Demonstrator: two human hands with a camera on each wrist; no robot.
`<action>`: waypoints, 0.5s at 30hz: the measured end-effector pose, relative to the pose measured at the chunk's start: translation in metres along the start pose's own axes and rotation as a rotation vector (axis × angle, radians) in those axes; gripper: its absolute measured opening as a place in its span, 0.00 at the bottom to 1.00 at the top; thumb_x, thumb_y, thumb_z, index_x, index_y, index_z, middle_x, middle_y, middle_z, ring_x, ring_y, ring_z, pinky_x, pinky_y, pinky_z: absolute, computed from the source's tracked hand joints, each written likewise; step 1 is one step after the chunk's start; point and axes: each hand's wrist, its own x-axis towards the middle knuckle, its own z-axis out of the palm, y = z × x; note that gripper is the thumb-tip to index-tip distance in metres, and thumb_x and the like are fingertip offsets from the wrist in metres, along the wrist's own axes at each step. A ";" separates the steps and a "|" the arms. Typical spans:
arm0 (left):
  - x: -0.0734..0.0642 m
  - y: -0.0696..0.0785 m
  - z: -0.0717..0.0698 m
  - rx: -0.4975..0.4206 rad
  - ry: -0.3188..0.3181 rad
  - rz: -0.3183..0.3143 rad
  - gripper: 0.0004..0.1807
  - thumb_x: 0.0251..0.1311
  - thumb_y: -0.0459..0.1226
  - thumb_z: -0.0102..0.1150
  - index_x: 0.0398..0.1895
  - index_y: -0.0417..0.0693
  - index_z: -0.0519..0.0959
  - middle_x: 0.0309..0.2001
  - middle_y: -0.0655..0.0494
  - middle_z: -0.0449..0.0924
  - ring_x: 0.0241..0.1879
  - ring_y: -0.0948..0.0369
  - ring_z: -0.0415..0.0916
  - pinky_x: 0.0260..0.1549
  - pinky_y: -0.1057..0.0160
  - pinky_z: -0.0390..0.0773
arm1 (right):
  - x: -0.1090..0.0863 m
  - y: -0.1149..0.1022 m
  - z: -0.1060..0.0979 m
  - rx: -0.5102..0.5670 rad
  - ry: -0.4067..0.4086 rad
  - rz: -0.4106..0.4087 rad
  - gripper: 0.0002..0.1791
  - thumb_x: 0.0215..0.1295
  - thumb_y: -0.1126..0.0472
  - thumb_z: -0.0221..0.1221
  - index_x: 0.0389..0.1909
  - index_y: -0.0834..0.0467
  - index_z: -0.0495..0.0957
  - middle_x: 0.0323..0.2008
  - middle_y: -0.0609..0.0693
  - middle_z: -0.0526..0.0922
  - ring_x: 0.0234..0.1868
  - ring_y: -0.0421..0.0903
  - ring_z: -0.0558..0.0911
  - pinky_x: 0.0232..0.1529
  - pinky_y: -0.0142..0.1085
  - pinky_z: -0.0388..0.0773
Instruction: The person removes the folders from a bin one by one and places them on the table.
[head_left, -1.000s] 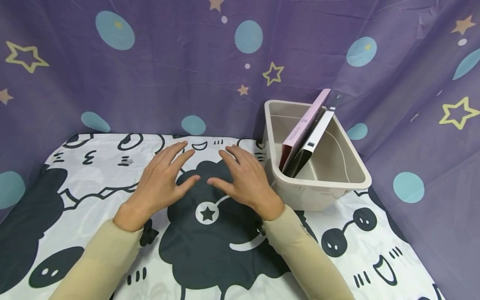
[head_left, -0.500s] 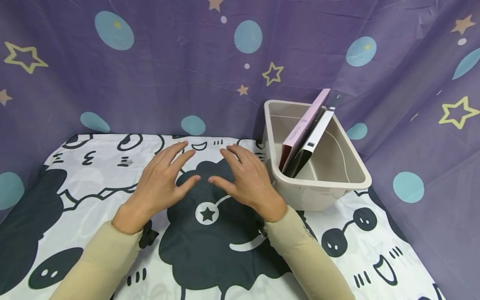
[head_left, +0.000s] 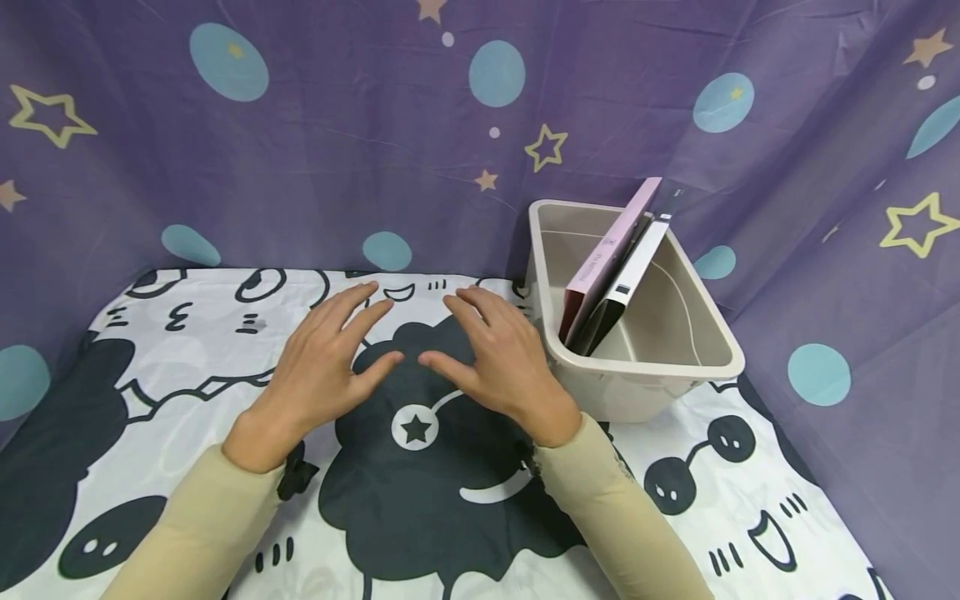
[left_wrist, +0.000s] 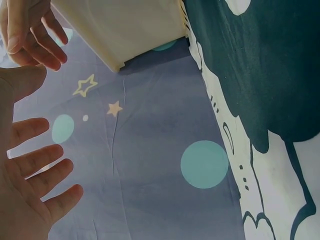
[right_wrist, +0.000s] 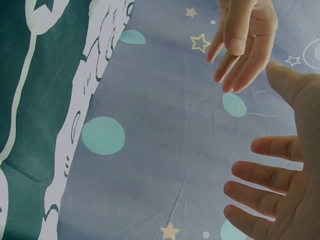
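Books (head_left: 611, 243) are leaning at a slant in a beige bin (head_left: 622, 392) at the right of the head frame, their upper ends jutting past its rim. Anything jolting the bin could be sending them slipping or toppling. The right hand (head_left: 506, 354) is hovering just left of that bin, so a careless outward swing of its wrist would likely be knocking the wall. Thin-looking cloth (head_left: 442, 517) might also be rucking up under a pushed bin.

The left hand (head_left: 318, 367) is hovering left of centre, mirroring the right. Both are holding nothing, their fingers (head_left: 367, 322) spreading, loosely straight and pointing toward the top of the frame. Thumbs (head_left: 378, 375) are reaching inward, a gap separating their tips. Sleeved forearms (head_left: 198, 517) are angling in from the lower left and lower right.
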 end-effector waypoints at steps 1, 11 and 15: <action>0.000 0.000 0.000 -0.001 0.001 0.001 0.35 0.47 0.44 0.70 0.59 0.40 0.73 0.63 0.40 0.67 0.61 0.43 0.65 0.56 0.42 0.66 | 0.000 0.000 0.000 0.001 0.002 -0.001 0.40 0.57 0.32 0.58 0.59 0.59 0.73 0.56 0.55 0.75 0.58 0.51 0.74 0.59 0.44 0.70; 0.000 0.002 -0.002 -0.009 0.009 0.005 0.35 0.47 0.44 0.71 0.59 0.40 0.73 0.63 0.41 0.67 0.61 0.43 0.66 0.57 0.42 0.65 | 0.001 -0.001 -0.006 0.016 0.025 -0.002 0.39 0.58 0.32 0.58 0.58 0.60 0.74 0.54 0.55 0.76 0.58 0.50 0.74 0.59 0.43 0.70; 0.001 0.004 -0.002 -0.019 0.006 0.003 0.34 0.48 0.45 0.69 0.59 0.40 0.73 0.63 0.41 0.67 0.61 0.44 0.66 0.57 0.42 0.65 | 0.001 -0.001 -0.008 0.022 0.027 0.001 0.39 0.58 0.32 0.56 0.58 0.60 0.74 0.55 0.55 0.77 0.58 0.51 0.75 0.60 0.43 0.69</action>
